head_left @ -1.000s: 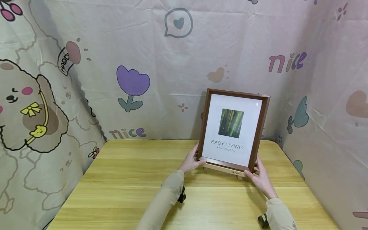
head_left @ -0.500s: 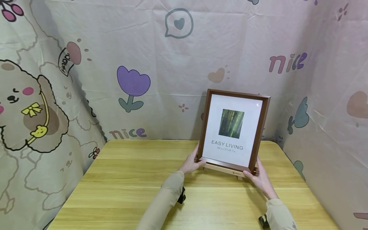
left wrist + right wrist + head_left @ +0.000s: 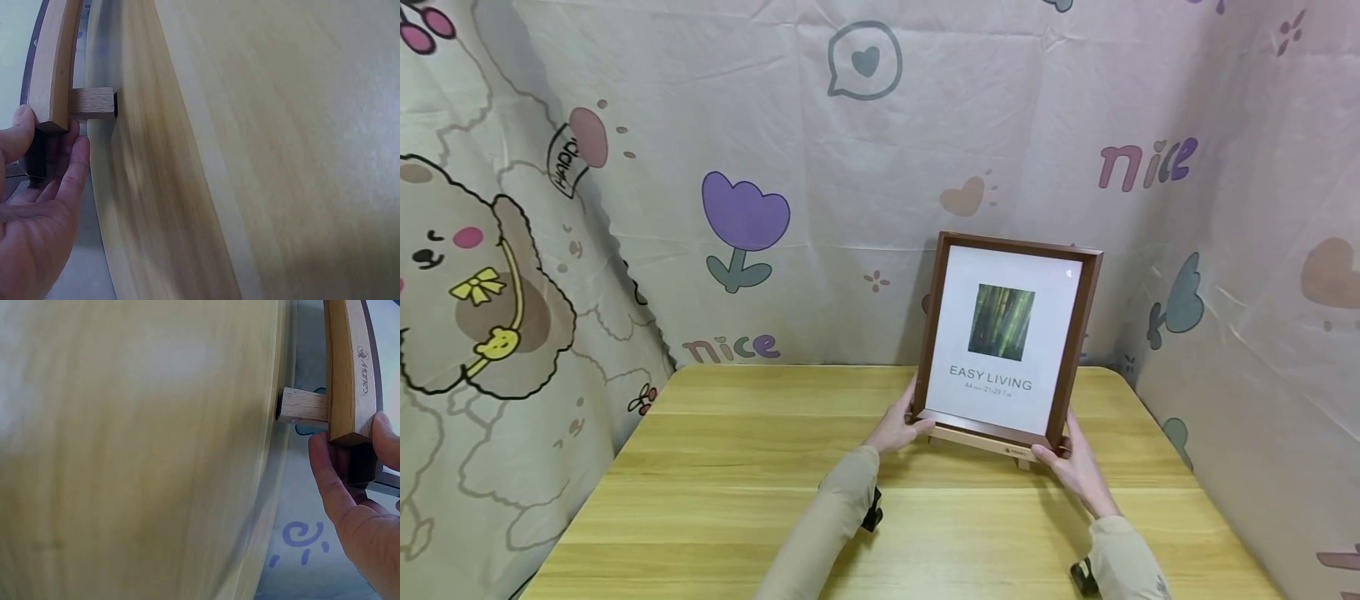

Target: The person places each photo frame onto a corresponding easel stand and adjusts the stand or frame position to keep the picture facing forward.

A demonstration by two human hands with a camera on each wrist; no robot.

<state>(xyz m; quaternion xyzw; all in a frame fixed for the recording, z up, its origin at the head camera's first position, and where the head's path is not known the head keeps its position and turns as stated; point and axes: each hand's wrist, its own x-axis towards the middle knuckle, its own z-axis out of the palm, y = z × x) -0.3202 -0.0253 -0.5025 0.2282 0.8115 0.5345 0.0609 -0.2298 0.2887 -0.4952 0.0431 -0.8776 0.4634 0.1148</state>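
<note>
A brown-edged picture frame (image 3: 1006, 333) stands upright, leaning back slightly, at the right of the table. It shows a green bamboo picture above the words EASY LIVING. Under its bottom edge runs the pale wooden ledge (image 3: 977, 442) of a small easel. My left hand (image 3: 895, 427) grips the frame's lower left corner, thumb in front and fingers behind. At the lower right corner my right hand (image 3: 1081, 468) holds it the same way. In the left wrist view, a square easel foot (image 3: 92, 103) sticks out below the ledge; the right wrist view shows another foot (image 3: 303, 406).
The wood-grain table (image 3: 737, 467) has rounded back corners. Behind it hangs a printed cloth (image 3: 850, 167), close to the frame's back. More cloth (image 3: 1262, 292) closes off the right side. Black straps (image 3: 872, 510) sit on both wrists.
Both hands keep their hold on the picture frame, and it stays in place. The right thumb has slid slightly left; the whole view shifts a little.
</note>
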